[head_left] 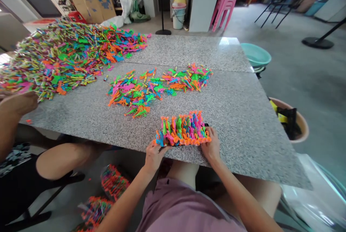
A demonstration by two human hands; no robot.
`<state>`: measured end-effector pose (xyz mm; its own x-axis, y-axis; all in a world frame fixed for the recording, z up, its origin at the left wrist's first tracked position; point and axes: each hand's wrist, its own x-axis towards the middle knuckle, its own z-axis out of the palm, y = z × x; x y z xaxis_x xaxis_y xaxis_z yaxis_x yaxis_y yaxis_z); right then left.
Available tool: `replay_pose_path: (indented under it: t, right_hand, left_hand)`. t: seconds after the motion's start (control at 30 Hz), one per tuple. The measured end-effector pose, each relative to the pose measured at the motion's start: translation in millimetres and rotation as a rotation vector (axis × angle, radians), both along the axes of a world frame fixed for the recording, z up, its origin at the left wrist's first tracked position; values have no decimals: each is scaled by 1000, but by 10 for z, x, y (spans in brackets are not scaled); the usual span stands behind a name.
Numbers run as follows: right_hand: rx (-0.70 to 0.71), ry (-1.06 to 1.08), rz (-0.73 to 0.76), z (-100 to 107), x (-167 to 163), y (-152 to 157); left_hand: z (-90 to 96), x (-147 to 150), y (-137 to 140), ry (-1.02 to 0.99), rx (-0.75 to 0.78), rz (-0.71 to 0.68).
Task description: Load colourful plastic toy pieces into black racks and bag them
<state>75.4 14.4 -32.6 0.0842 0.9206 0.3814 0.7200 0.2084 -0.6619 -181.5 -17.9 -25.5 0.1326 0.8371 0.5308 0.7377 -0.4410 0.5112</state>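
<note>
A block of small bright plastic toys [183, 129] stands in tight rows near the table's front edge. It seems to rest in a black tray, of which only slivers of dark edge show. My left hand [154, 157] grips its left end, thumb on top near a blue and an orange piece. Around the right end closes my right hand [211, 146], its fingertips partly hidden behind the block. Beyond my hands lie two loose heaps of the same kind of toys, a left heap [132, 91] and a right heap [189, 78].
A large mound of toys [65, 51] covers the far left of the granite table [243, 127]. A co-worker's hand [18, 104] is beside it. Bags of toys [115, 181] lie on the floor at left. Right of the table are a teal basin [255, 54] and a pinkish tub [302, 127].
</note>
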Motion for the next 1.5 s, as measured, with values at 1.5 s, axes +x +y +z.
replay_pose_path:
  t: [1.5]
  right_hand:
    - [54,-237,108,71,-110,23]
  left_hand:
    - [-33,210,-227,-287,-178,116]
